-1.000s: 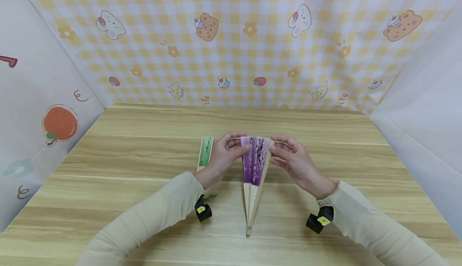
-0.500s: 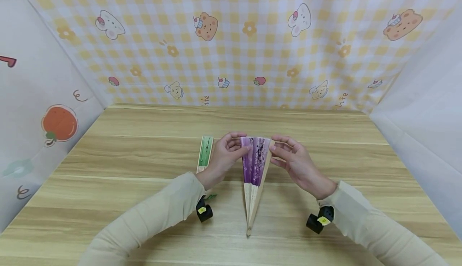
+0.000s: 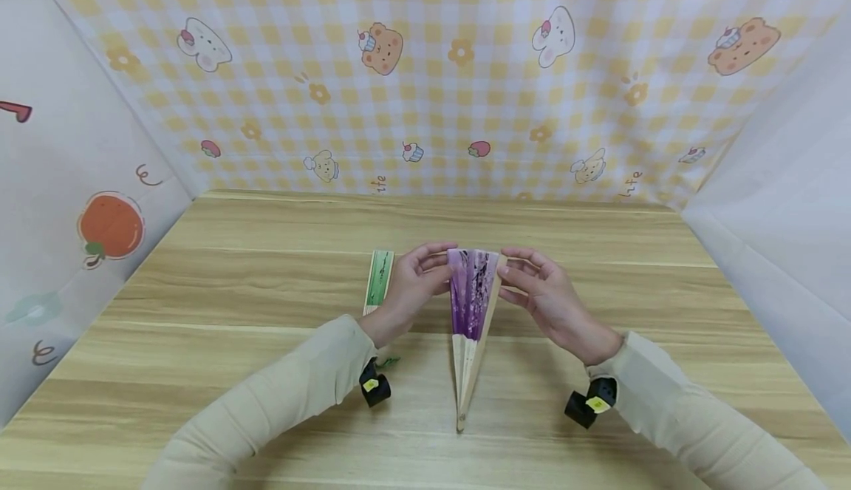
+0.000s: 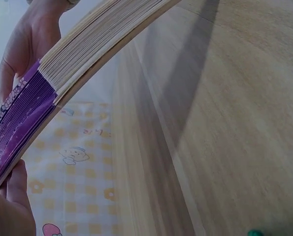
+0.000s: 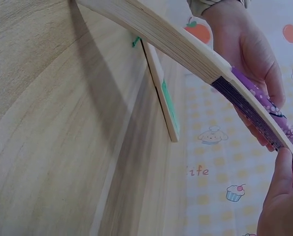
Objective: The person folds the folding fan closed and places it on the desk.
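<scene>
A purple folding fan (image 3: pixel 476 294) with a blossom print and pale wooden ribs is partly spread, its pivot end toward me. My left hand (image 3: pixel 415 283) pinches the upper left edge between thumb and fingers. On the other side, my right hand (image 3: pixel 548 294) pinches the upper right guard stick the same way. Both wrist views show the ribs (image 4: pixel 94 46) stacked close together, with the purple leaf (image 5: pixel 247 103) end between the two hands. The fan's upper end is raised off the table, and its shadow falls on the wood.
A folded green fan (image 3: pixel 380 279) lies on the table left of my left hand, partly hidden by that wrist; its green tassel (image 3: pixel 387 363) shows beside the sleeve. A checked cloth (image 3: pixel 425 91) hangs behind the wooden table (image 3: pixel 266 268).
The purple fan's left edge has moved slightly right with my left hand, so its spread is a little narrower. My right hand has barely moved.
</scene>
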### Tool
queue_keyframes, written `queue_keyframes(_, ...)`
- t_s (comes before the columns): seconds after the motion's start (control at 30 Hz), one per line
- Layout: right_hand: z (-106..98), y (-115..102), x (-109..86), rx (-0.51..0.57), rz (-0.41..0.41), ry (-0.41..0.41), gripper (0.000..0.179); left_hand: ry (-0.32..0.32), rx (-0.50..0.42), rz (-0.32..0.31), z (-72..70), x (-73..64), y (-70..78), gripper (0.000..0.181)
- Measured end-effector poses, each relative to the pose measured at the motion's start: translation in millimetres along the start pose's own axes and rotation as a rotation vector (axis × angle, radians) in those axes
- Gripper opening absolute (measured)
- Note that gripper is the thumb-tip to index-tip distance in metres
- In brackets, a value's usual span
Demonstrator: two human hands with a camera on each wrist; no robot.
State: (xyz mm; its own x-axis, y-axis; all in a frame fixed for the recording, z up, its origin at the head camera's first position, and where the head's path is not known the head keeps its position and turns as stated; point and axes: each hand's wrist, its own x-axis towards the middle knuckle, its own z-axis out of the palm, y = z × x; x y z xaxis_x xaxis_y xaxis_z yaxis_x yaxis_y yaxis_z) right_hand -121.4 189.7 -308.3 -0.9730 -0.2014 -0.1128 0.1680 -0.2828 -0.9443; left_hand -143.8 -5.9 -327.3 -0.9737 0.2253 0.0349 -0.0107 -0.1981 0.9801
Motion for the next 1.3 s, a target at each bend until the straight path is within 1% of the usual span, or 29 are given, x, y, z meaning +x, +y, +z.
queue_keyframes(0.27,-1.7,-3.9,1.6,-0.024,-0.003,-0.019,0.018,-0.004,-0.021,-0.023,-0.6,0.6,3.7,0.034)
queue_keyframes(0.47,-2.3,-4.6,3.0,-0.052,0.012,-0.019,0.019,-0.009,-0.008,-0.025,0.9,-0.4,4.6,0.034)
queue_keyframes(0.63,-0.9,-4.2,3.8,-0.064,0.02,-0.031,0.022,-0.038,-0.016,-0.029,2.5,-0.9,4.1,0.035)
queue_keyframes(0.77,-0.4,-3.6,4.2,-0.062,0.021,-0.036,0.021,-0.059,-0.025,-0.02,3.1,-1.1,3.4,0.036)
queue_keyframes(1.0,0.4,-3.2,4.5,-0.075,0.024,-0.048,0.021,-0.092,-0.029,-0.031,3.9,-1.4,4.5,0.037)
queue_keyframes(1.3,1.6,-3.5,4.8,-0.079,0.031,-0.057,0.021,-0.128,-0.031,-0.026,4.4,-0.8,3.6,0.037)
